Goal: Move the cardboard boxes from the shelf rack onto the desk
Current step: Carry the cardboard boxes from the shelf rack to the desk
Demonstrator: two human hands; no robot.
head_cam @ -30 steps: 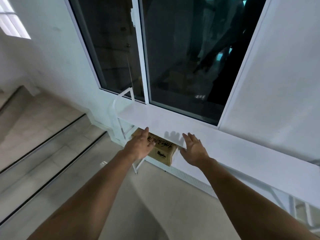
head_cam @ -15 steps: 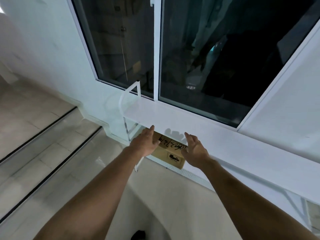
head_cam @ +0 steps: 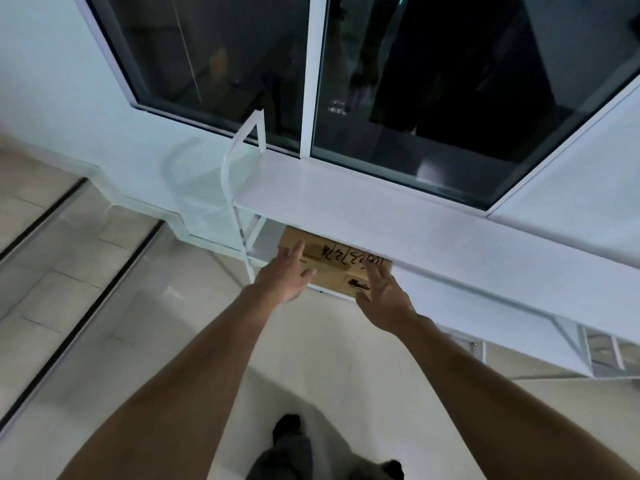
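Reach for a brown cardboard box (head_cam: 332, 263) with black handwriting, lying on the lower tier of the white metal shelf rack (head_cam: 398, 223), under its top board. Left hand (head_cam: 285, 277) and right hand (head_cam: 382, 294) flank it, fingers spread, nothing gripped yet. Advice: seat both palms on opposite ends, then draw it straight out, clear of the board above.

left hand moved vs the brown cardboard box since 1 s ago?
Yes. The left hand has advanced over the brown cardboard box, fingers now on its top, toward the white shelf board.
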